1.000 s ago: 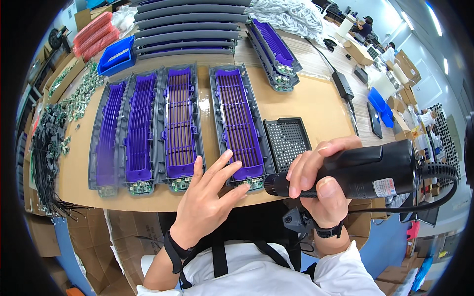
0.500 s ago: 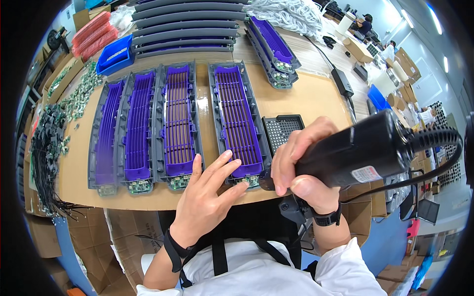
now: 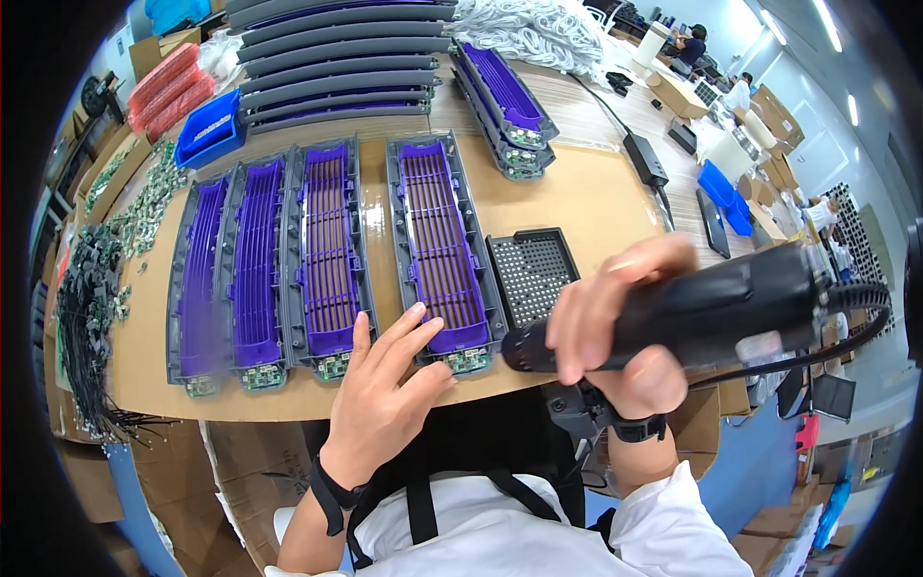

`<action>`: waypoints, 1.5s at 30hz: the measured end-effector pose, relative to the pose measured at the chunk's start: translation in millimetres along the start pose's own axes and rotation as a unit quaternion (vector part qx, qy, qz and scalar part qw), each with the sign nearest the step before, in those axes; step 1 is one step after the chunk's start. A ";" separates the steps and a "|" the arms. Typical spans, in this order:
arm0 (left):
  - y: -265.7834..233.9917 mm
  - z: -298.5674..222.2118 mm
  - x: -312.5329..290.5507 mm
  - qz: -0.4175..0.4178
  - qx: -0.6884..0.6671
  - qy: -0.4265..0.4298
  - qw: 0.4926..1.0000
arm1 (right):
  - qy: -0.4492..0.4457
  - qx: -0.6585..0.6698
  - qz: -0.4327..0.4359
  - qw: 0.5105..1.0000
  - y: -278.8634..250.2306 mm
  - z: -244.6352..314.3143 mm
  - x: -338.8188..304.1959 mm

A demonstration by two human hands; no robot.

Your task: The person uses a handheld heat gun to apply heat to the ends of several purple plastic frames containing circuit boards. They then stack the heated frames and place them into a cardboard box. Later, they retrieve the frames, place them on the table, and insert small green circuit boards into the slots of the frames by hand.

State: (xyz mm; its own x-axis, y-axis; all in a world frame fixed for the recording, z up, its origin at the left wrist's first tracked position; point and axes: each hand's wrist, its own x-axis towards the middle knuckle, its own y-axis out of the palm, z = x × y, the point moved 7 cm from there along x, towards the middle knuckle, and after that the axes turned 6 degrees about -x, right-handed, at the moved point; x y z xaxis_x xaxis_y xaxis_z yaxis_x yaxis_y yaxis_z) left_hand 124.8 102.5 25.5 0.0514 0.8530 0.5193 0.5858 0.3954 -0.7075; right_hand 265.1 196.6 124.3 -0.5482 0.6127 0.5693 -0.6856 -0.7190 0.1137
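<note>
Panel in work: purple slatted grille in grey frame [image 3: 444, 248], rightmost of the row of four, lying on the cardboard sheet [image 3: 611, 197] at the table's near edge. Long axis runs away from the person, far end leaning a bit left. Green circuit board [image 3: 469, 362] sits at its near end.

Left hand [image 3: 377, 404]: loose, fingers spread over the panel's near-left corner, thumb by the board. No grip; can't tell how hard it presses, if at all.

Right hand [image 3: 591, 322]: wrapped around a black cylindrical tool [image 3: 711, 298]. Tool lies crosswise, nozzle left and slightly down, next to the board's right end; corded end right. Can't tell if nozzle touches. Tool, label and fingers motion-blurred; palm hidden behind the barrel. Black part [image 3: 569, 412] under the right wrist is half covered, can't identify.

Black perforated tray [image 3: 538, 274] just right of the panel. Three similar panels [image 3: 329, 240] to the left, also lengthwise; leftmost one's near end smeared. Two more stacked [image 3: 505, 91] beyond. Big grey stack [image 3: 341, 67] at the back, cut off by the top edge.
</note>
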 end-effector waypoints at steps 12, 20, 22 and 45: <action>2.6 -2.3 1.6 -0.004 -0.002 -0.007 1.000 | 0.012 -0.148 -0.186 0.971 -43.1 2.5 -5.1; 2.1 -2.0 1.9 -0.004 -0.007 -0.008 1.000 | 0.012 -0.143 -0.195 0.970 -44.2 -1.2 -6.1; 1.6 -2.2 1.7 -0.003 -0.010 -0.007 1.000 | 0.008 -0.112 -0.199 0.974 -44.9 -2.3 -7.4; 0.7 -5.3 0.2 -0.036 -0.034 0.002 0.999 | 0.032 -0.127 -0.108 0.986 -31.9 -7.6 -4.9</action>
State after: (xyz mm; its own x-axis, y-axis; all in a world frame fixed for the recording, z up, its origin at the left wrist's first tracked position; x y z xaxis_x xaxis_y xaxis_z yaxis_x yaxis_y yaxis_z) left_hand 129.5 101.2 27.6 0.0105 0.8218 0.5697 0.6417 0.4314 -0.6341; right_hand 286.1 219.1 111.6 -0.4006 0.7673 0.5008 -0.8825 -0.4701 0.0144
